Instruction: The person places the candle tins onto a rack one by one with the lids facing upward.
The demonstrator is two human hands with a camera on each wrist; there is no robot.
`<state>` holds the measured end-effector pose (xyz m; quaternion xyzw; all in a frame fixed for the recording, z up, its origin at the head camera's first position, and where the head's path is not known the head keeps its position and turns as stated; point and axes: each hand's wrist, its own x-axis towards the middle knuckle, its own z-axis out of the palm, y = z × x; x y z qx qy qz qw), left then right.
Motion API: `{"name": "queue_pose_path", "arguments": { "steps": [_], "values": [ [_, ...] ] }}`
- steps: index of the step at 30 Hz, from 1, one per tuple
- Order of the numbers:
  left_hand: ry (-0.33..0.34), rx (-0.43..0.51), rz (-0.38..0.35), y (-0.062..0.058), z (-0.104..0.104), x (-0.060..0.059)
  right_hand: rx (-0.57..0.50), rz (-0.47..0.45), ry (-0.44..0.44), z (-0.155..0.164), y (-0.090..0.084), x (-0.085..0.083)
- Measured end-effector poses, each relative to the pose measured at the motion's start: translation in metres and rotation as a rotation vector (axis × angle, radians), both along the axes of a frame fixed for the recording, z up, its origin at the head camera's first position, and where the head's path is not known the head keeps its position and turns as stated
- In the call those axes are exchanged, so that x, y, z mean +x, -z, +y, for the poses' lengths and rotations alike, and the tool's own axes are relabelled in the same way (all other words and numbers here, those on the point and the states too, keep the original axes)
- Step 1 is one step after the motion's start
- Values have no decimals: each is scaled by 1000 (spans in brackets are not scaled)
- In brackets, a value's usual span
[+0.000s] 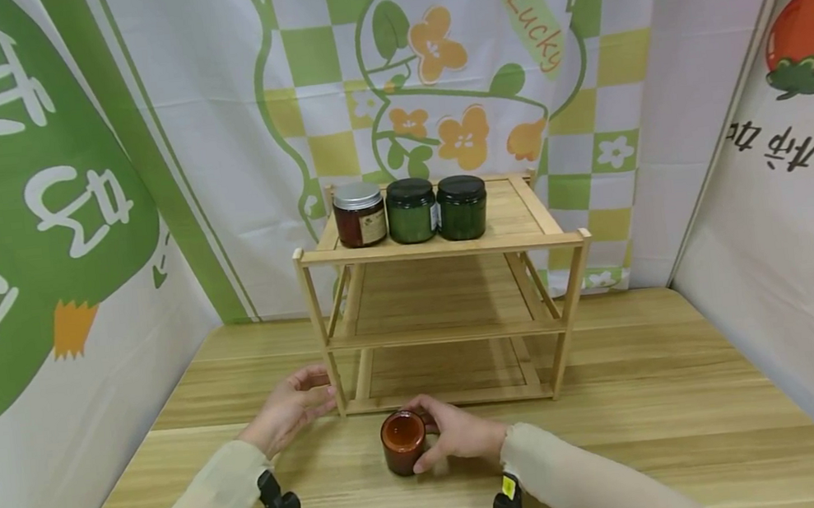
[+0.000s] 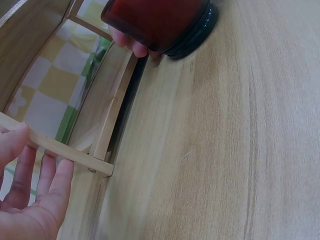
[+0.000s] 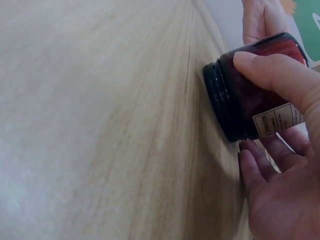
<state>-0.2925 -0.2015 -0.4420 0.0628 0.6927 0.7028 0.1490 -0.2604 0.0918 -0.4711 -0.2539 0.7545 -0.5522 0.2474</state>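
An amber-brown glass jar (image 1: pixel 402 446) is upside down in front of the rack, its dark lid (image 3: pixel 220 102) at the tabletop. My right hand (image 1: pixel 463 434) holds the jar from the right side, with the thumb (image 3: pixel 270 70) across its wall and the other fingers behind it. A pale printed label (image 3: pixel 275 121) shows on the jar in the right wrist view. At the left, my left hand (image 1: pixel 291 407) grips the front left post (image 2: pixel 65 150) of a three-tier wooden rack (image 1: pixel 443 247), thumb on one side and fingers on the other.
On the rack's top shelf stand a brown jar (image 1: pixel 360 217) with a silver lid and two green jars (image 1: pixel 412 214) with black lids, side by side. The rack stands on a wood-grain table (image 1: pixel 655 418). Printed curtains (image 1: pixel 216 141) enclose the back and sides.
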Motion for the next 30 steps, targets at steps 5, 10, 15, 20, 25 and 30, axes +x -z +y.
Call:
{"name": "queue_pose_path", "arguments": {
  "steps": [5,10,15,20,25,30],
  "values": [
    [8,6,6,1,-1,-1,2,17,-14,0,0,0],
    [9,7,8,0,-1,-1,0,26,-15,-1,1,-1],
    [-1,4,-1,0,-1,0,-3,28,-8,-2,2,-2],
    [6,10,0,0,-1,-1,-1,35,-5,-2,3,-2],
    [10,14,1,0,-1,-2,-20,25,-8,-1,4,-2],
    [8,15,-2,2,-2,-2,-45,7,-15,-1,5,-2]
  ]
}}
